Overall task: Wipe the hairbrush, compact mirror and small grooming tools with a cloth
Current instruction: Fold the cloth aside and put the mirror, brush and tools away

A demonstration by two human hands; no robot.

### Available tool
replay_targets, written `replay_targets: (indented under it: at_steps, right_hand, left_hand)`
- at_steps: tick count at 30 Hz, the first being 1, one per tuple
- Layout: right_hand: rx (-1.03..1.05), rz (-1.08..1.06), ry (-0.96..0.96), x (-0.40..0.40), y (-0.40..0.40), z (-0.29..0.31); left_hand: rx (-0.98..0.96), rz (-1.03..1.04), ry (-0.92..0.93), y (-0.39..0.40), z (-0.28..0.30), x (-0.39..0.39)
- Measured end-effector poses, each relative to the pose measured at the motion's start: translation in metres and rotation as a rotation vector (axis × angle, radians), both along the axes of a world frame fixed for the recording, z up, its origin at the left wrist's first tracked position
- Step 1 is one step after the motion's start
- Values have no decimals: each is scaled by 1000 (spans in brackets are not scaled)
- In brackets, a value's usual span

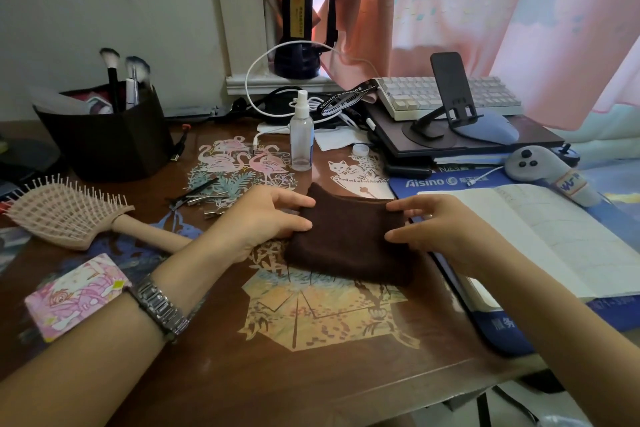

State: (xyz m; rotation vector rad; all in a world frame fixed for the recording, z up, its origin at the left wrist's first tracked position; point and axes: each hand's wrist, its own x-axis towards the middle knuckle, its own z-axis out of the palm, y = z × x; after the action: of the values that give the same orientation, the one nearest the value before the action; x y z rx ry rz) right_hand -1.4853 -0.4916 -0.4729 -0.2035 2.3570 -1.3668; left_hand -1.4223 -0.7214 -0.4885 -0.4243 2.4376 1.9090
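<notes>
Holding the folded brown cloth [349, 239] at its two sides, the left hand [266, 218] and right hand [440, 229] pinch its edges. Wiping looks not yet begun: hairbrush [69, 215] at nine o'clock, mirror [74, 295] at eight, clips [201, 199] at eleven, all untouched.

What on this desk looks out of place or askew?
The spray bottle stands uncapped; a loose white cap lies on the desk to its right. The metal hair clips lie scattered in a jumble. Nothing looks spilled or damaged.
</notes>
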Motion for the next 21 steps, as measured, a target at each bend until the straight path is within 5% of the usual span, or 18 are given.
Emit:
replay_targets:
  at_steps: [10, 21]
  right_hand:
    - [69, 55, 200, -46, -22, 2]
    - [115, 192, 184, -79, -13, 2]
  left_hand:
    - [-5, 158, 72, 1, -7, -23]
    - [-45, 186, 69, -2, -18, -36]
